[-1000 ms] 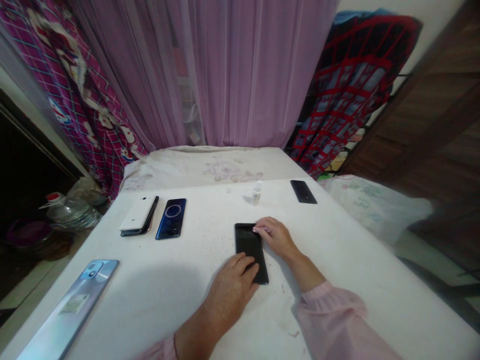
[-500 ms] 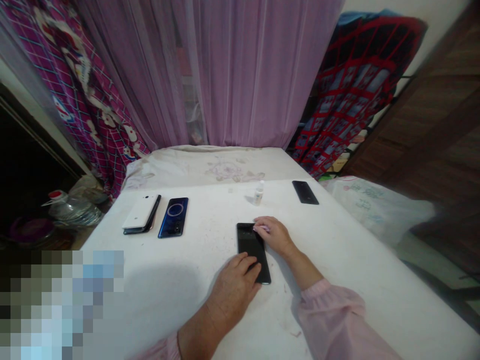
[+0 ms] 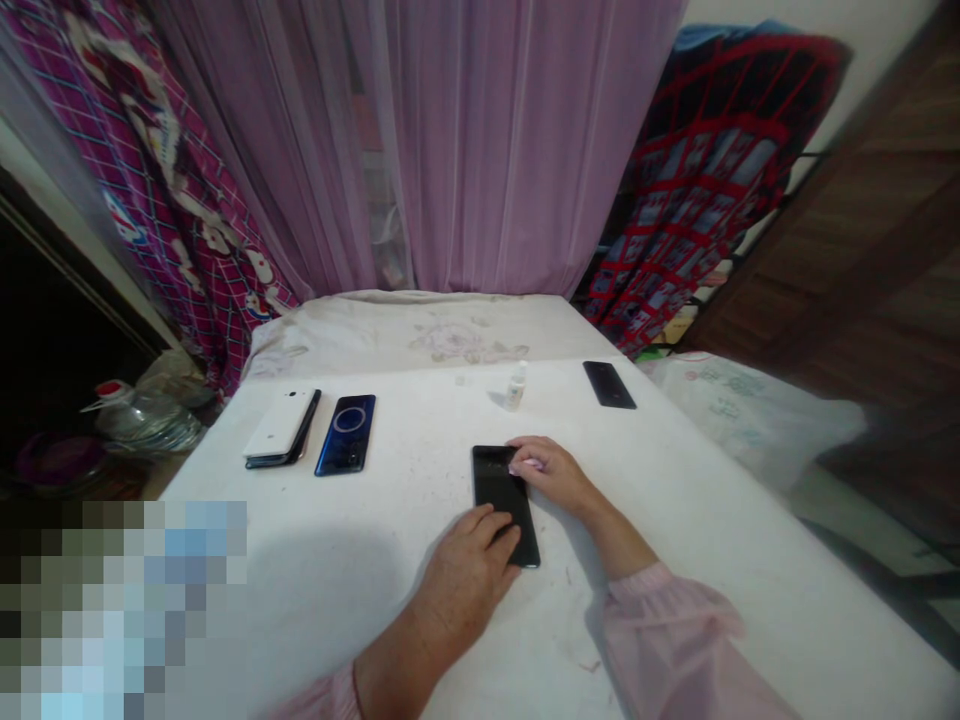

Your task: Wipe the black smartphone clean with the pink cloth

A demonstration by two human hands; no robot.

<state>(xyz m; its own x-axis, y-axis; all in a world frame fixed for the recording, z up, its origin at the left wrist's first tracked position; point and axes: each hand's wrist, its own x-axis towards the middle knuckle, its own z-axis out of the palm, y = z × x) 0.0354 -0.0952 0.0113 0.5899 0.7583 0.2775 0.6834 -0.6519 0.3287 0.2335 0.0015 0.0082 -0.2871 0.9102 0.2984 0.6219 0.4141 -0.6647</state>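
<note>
A black smartphone (image 3: 497,488) lies flat on the white tabletop, its glossy dark face up. My left hand (image 3: 469,570) rests over its lower left part, fingers across the surface, holding it against the table. At the phone's upper right, my right hand (image 3: 553,474) is closed, pinching a small pale pink thing (image 3: 533,464) against the glass; its kind is too small to make out. Beyond the phone, a small white bottle (image 3: 516,388) stands upright.
To the left lie a blue phone (image 3: 346,436) and a stack of phones topped by a white one (image 3: 283,425). Another dark phone (image 3: 610,385) lies near the table's right edge. Purple curtains (image 3: 510,150) hang behind; a plastic water jug (image 3: 150,415) stands at left.
My right hand has shifted slightly down and to the right over the phone's upper part. My left hand stays on the phone.
</note>
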